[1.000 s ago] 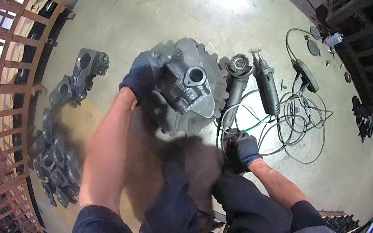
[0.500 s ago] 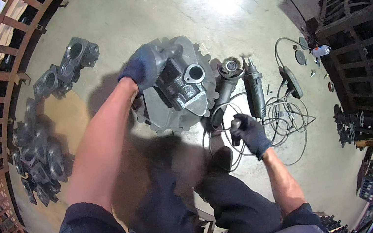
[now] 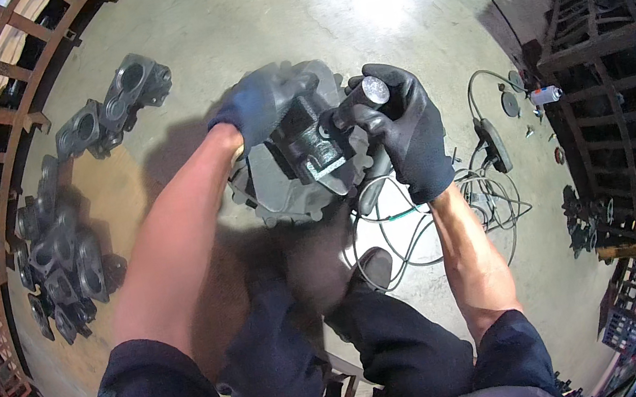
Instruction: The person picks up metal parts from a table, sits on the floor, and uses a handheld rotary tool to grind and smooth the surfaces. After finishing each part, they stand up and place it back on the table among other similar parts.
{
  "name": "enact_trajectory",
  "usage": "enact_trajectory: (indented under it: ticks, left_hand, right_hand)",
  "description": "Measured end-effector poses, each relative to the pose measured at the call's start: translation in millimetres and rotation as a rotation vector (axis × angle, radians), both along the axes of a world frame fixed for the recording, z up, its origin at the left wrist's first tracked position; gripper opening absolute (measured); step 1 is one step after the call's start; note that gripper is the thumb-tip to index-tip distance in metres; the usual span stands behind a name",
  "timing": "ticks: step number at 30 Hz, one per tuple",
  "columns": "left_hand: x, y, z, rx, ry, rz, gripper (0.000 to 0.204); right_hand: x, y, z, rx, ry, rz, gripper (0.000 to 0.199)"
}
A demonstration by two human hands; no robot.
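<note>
Casting [image 3: 311, 147] stands in front of the person, mid-view, over a toothed plate [image 3: 283, 207]. Left hand [image 3: 255, 109] lies on its upper left side; the glove blurs into the dark metal there, so I cannot tell whether those fingers clamp or merely press. Right hand [image 3: 412, 131] has its fingers closed around a short dark cylinder [image 3: 356, 103], shiny round end facing up and outward, the other end close to the casting's right side. Whether the two touch is hidden.

Casting looks like solid metal: probably heavy, stiff and hard to break, with a glossy dark patch that may be slick. Its blocky raised middle and upper left shoulder seem the surest holds; the thin lower edges would likely give less purchase. Cylinder seems rigid too, compact enough for one hand, best held around its side, though a smooth surface could slide in a glove. Cables [image 3: 499, 213] lie looped on the floor [image 3: 303, 18] beyond the right wrist.
</note>
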State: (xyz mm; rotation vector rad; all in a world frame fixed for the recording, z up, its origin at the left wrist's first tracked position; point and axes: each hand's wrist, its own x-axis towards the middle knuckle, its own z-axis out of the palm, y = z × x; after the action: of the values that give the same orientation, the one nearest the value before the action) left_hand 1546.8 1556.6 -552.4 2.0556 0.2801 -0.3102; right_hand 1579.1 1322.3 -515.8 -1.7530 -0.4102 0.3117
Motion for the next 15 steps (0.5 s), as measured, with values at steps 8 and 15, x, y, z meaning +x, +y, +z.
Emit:
enact_trajectory:
  ticks: [8, 15]
  left_hand:
    - [2, 8, -34, 0.128, -0.12, -0.031, 0.054]
    - [2, 6, -20, -0.086, -0.035, 0.006, 0.051]
  right_hand:
    - [-10, 3, -8, -0.122, -0.206, 0.113, 0.05]
    - [7, 1, 14, -0.357, -0.517, 0.293, 0.047]
